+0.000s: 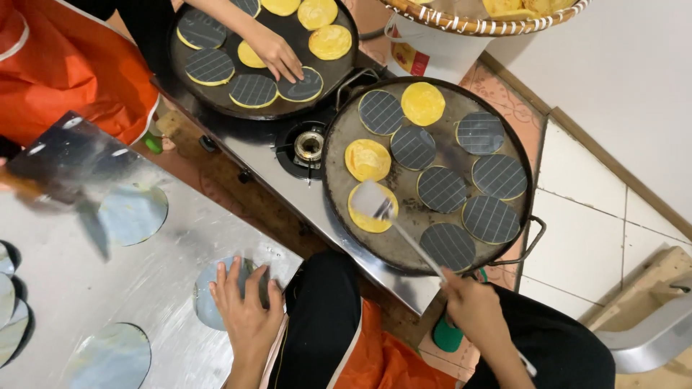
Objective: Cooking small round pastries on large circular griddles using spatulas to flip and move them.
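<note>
Two round griddle pans sit side by side on a gas stove, and the near pan (pixel 339 180) carries yellow pancakes among round grey ridged press discs, most discs lying on top of a cake, apparently to flatten it while it cooks. The right hand (pixel 472 306) is closed around the end of a metal spatula (pixel 393 220), gripping the handle far from the heat. The spatula's long axis runs diagonally from that hand at the lower right up to the upper left, and its flat blade points toward the pan's left edge, lying on or just under an uncovered pancake (pixel 369 210) near the rim. The left hand (pixel 245 310) rests open, fingers spread, palm down on a flat round disc (pixel 209 302) on the shiny steel tabletop (pixel 158 266), seemingly pressing it in place; similar discs lie well apart on the same sheet. Beyond the burner (pixel 310 145), another person's hand (pixel 274 50) touches a disc in the far pan (pixel 303 36).
</note>
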